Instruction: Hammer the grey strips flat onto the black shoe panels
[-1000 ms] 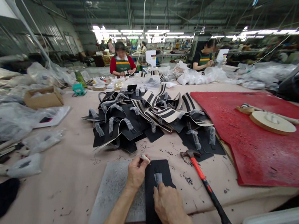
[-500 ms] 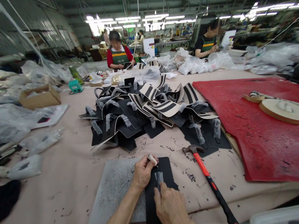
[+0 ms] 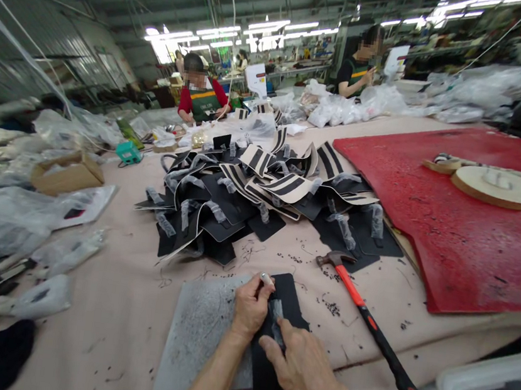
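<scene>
Black piece: the flat black piece [image 3: 292, 300] lies at the near edge of the table, its long axis running from you toward the far side and leaning slightly left; the rounded far end points at the pile.
Clear strip: a small clear strip [image 3: 276, 314] sits on the black piece along that same axis, between your two hands.
Grey mat: the black piece overlaps the right part of a speckled grey mat [image 3: 200, 333].
Left hand: your left hand [image 3: 251, 304] rests on the black piece's left edge, wrist straight, fingers curled in a closed grip on a small pale tool [image 3: 266, 278] whose tip points far and right.
Right hand: your right hand [image 3: 301, 364] lies palm down on the black piece, forearm coming in from the near right; its fingertips press the near end of the clear strip, and you cannot tell whether they pinch it.
Table: a beige table [image 3: 134, 293] strewn with dark specks; a red-handled hammer [image 3: 368, 322] lies just right of the black piece, head far, handle near.
Far side: a pile of black and striped pieces [image 3: 260, 201]; a red sheet [image 3: 451, 225] at right.
Room: a lit workshop hall; a person in red [image 3: 200, 96] works at the far end.
</scene>
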A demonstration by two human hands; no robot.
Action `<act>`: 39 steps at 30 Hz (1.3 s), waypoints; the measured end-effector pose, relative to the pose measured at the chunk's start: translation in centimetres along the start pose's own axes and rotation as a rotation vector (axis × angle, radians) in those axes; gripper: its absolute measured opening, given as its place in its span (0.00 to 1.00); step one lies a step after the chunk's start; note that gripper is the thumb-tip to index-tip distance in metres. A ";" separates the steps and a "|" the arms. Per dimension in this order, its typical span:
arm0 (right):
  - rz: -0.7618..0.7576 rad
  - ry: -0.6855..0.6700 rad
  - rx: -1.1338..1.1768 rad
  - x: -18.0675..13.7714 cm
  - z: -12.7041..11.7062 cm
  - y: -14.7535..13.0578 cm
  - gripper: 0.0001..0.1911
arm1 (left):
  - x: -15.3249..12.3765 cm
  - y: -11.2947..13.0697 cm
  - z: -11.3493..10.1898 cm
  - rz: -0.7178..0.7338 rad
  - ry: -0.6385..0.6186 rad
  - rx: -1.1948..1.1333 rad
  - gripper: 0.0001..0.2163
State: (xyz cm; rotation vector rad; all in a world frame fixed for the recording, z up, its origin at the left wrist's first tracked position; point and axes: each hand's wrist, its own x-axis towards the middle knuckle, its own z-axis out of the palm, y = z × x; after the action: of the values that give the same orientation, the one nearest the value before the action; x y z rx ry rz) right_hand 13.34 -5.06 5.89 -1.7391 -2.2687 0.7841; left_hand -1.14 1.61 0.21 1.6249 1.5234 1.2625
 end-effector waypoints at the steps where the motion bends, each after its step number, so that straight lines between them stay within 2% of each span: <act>1: -0.021 0.050 0.042 0.0 -0.5 1.0 0.22 | -0.1 0.1 0.0 0.035 -0.003 0.027 0.07; 3: -0.021 0.212 0.026 0.0 -1.7 3.8 0.22 | -0.3 0.3 0.0 0.091 -0.017 0.063 0.07; 5: 0.065 0.374 -0.137 0.1 -2.8 7.6 0.21 | -0.3 0.5 0.0 0.116 -0.034 0.067 0.08; 6: 0.129 0.411 -0.238 0.2 -3.3 9.6 0.21 | -0.3 0.6 0.0 0.116 -0.042 0.060 0.08; 8: 0.250 0.377 -0.352 0.2 -4.1 13.0 0.17 | -0.2 0.5 0.0 0.106 -0.059 0.035 0.08; 9: 0.308 0.326 -0.312 0.2 -4.4 14.2 0.13 | -0.1 0.5 0.0 0.100 -0.070 0.021 0.09; 12: 0.422 0.127 0.067 0.2 -5.4 15.6 0.02 | 0.0 0.4 -0.1 0.095 -0.098 -0.009 0.09; 14: 0.438 0.036 0.282 0.3 -6.2 14.8 0.05 | 0.0 0.4 -0.1 0.094 -0.110 -0.018 0.09; 16: 0.418 0.000 0.361 0.5 -7.2 13.0 0.10 | 0.0 0.4 -0.1 0.090 -0.116 -0.026 0.09; 18: 0.406 0.014 0.431 0.5 -8.2 10.9 0.16 | -0.1 0.4 -0.1 0.081 -0.117 -0.031 0.09; 20: 0.309 0.108 0.446 0.2 -9.1 8.8 0.21 | -0.1 0.4 -0.1 0.077 -0.116 -0.037 0.09; 22: 0.114 0.249 0.342 -0.2 -9.6 7.2 0.22 | -0.2 0.3 0.0 0.080 -0.116 -0.044 0.09; 24: -0.066 0.311 0.127 -0.5 -9.5 6.3 0.21 | -0.2 0.3 0.0 0.086 -0.117 -0.038 0.08; 27: -0.165 0.172 -0.165 -0.5 -10.0 5.7 0.17 | -0.2 0.2 0.0 0.091 -0.123 0.010 0.09; 29: -0.195 0.103 -0.246 -0.3 -11.7 5.1 0.15 | -0.2 0.2 0.0 0.095 -0.128 0.028 0.09; 30: -0.207 0.127 -0.240 -0.3 -12.9 4.5 0.16 | -0.2 0.2 0.0 0.099 -0.131 0.026 0.09; 31: -0.218 0.194 -0.204 -0.3 -14.3 3.7 0.17 | -0.2 0.2 0.0 0.102 -0.130 0.018 0.09; 33: -0.207 0.434 -0.068 -0.6 -16.5 2.1 0.19 | -0.2 0.2 -0.1 0.105 -0.126 0.002 0.09; 35: -0.159 0.683 0.060 -0.9 -16.7 1.2 0.20 | -0.2 0.2 0.0 0.107 -0.123 -0.008 0.09; 36: -0.148 0.712 0.082 -1.0 -16.0 1.3 0.20 | -0.2 0.2 0.0 0.106 -0.124 -0.010 0.09; 37: -0.136 0.688 0.068 -1.2 -14.9 1.6 0.21 | -0.2 0.2 0.0 0.104 -0.128 -0.009 0.09; 39: -0.168 0.378 -0.047 -1.4 -12.0 3.2 0.22 | -0.2 0.1 0.0 0.100 -0.131 0.006 0.09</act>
State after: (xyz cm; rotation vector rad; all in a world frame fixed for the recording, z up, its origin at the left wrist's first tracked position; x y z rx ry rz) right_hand 21.77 -2.21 14.69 -1.5339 -2.1477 0.3367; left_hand -1.08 1.41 0.29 1.7712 1.3828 1.1787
